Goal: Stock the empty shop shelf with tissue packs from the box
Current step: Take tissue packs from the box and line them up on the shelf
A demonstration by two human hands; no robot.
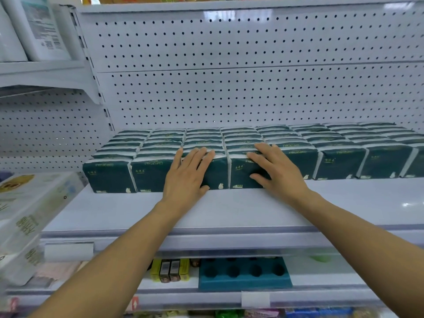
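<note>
- The dark green tissue packs [241, 154] are standing upright in rows on the white shop shelf [229, 210], filling it from the pegboard back panel [229, 92] forward, with a bare strip of shelf left along the front edge; they are likely packed this tightly so the row reads as one flat face.
- The front row is showing its printed faces outward, probably so a shopper can read the label.
- The left hand [187, 174] is lying flat over the top front edge of one front pack, its fingers [195, 154] straight, slightly spread and reaching over the top, thumb low against the face.
- The right hand [276, 169] is resting the same way on the neighbouring pack, its fingers [259, 154] straight and a little apart, thumb on the face.
- Neither hand is curling round a pack; to me they are pressing or squaring the row.
- The box is not in view.
- Other white packs [25, 216] are sitting at the left, and a teal tray with round holes [244, 275] is lying on the shelf below.
</note>
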